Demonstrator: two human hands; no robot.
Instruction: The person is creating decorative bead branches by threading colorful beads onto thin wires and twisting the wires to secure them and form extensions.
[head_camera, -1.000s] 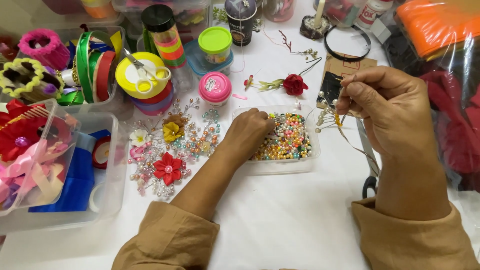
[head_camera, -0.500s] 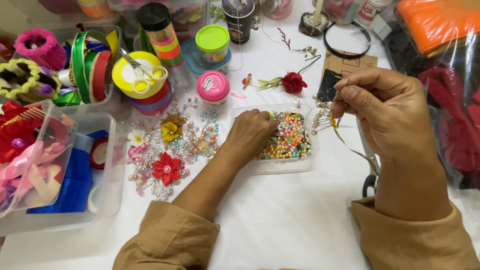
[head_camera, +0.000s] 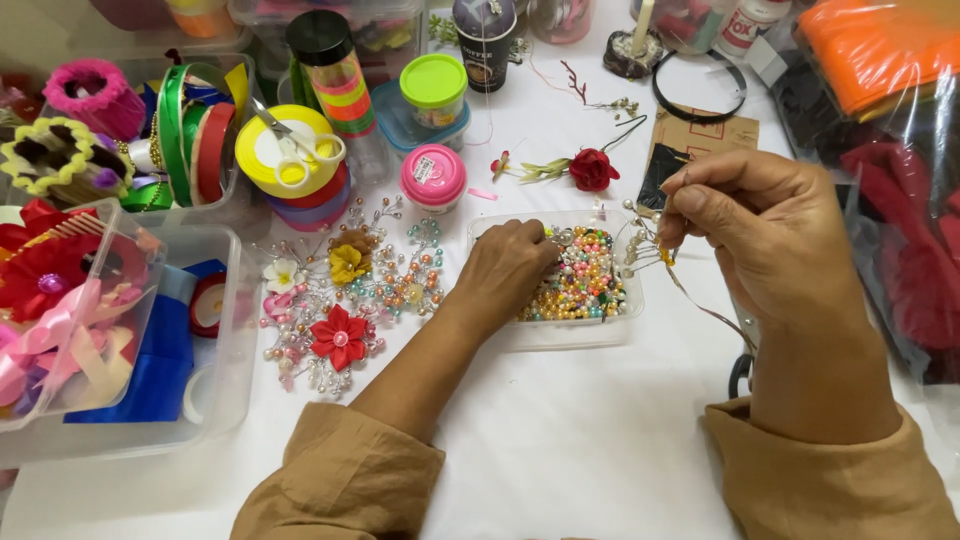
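My left hand (head_camera: 505, 268) rests fingers-down in a clear shallow tray (head_camera: 560, 335) of mixed coloured beads (head_camera: 590, 282), its fingertips among the beads; whether it pinches one is hidden. My right hand (head_camera: 760, 225) hovers just right of the tray, pinching a thin gold wire sprig (head_camera: 640, 245) tipped with pearl beads, with a wire tail trailing down to the right. Finished bead-and-fabric flower sprays (head_camera: 335, 300) lie left of the tray.
Clear bins of ribbons and red fabric flowers (head_camera: 70, 300) fill the left. Ribbon rolls, tape rolls with scissors (head_camera: 295, 150), a pink-lidded jar (head_camera: 433, 175) and a green-lidded one (head_camera: 433, 90) stand behind. A red rose stem (head_camera: 590, 168), black hairband (head_camera: 700, 85) and bagged cloth (head_camera: 890, 120) lie at the right.
My right hand has dropped slightly and drawn the wire sprig closer to the tray. My left hand stays in the beads.
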